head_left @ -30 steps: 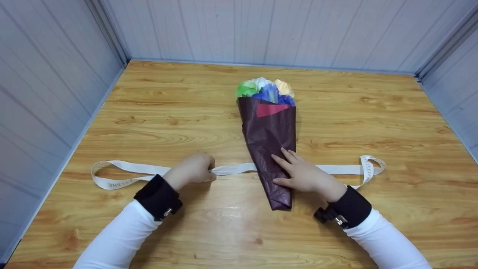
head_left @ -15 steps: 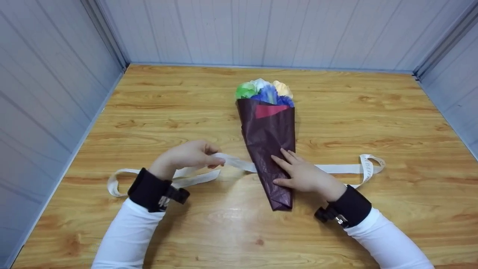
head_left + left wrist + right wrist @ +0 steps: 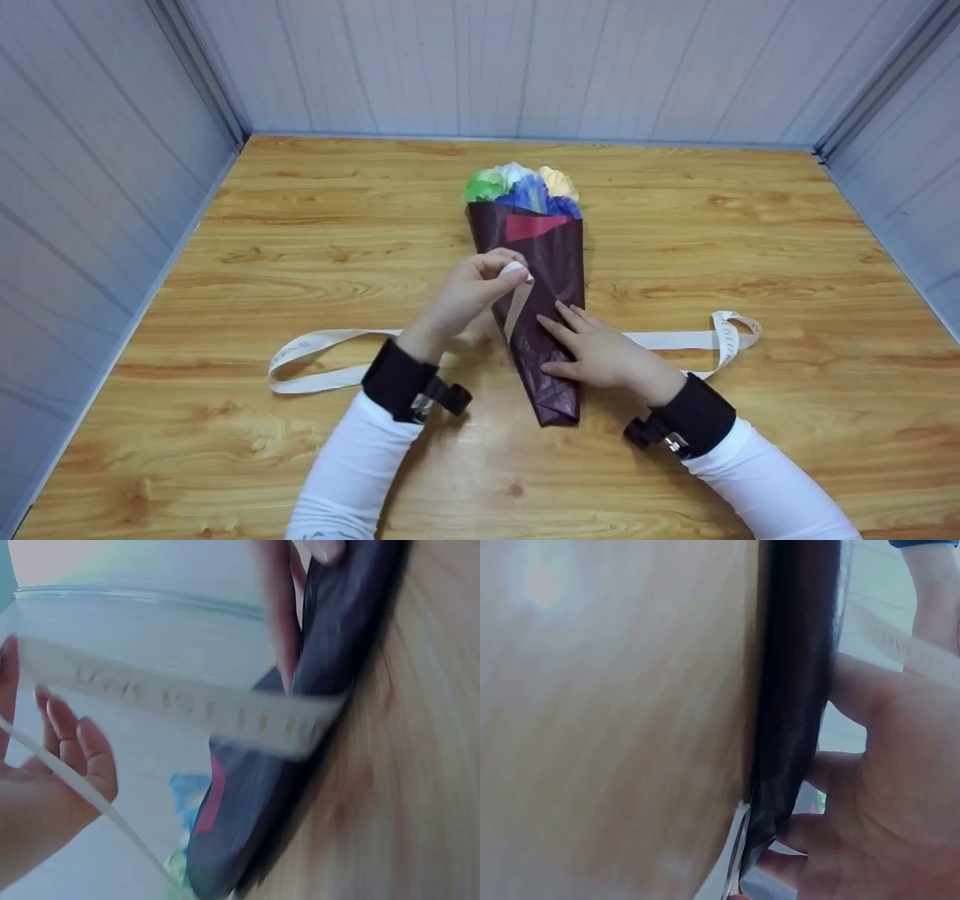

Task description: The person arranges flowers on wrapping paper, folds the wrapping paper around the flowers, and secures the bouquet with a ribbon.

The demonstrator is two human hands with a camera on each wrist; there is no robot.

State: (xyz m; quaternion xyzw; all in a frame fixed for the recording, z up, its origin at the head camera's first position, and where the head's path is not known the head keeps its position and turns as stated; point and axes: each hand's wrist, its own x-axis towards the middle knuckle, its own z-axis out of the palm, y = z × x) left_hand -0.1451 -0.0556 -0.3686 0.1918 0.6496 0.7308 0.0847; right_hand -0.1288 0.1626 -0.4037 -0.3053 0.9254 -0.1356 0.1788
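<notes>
A booth-like workspace
A wood-grain table [image 3: 750, 247] meets a pale panelled back wall [image 3: 495, 67] at its far edge; a left wall [image 3: 82, 187] and right wall [image 3: 919, 165] line its sides, with grey strips [image 3: 201, 75] at the far corners.

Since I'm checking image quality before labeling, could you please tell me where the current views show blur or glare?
Head: wrapped bouquet fairly clear; left wrist: white ribbon and its lettering smeared, grain of the table streaked; right wrist: bright glare at upper left on the table.
</notes>
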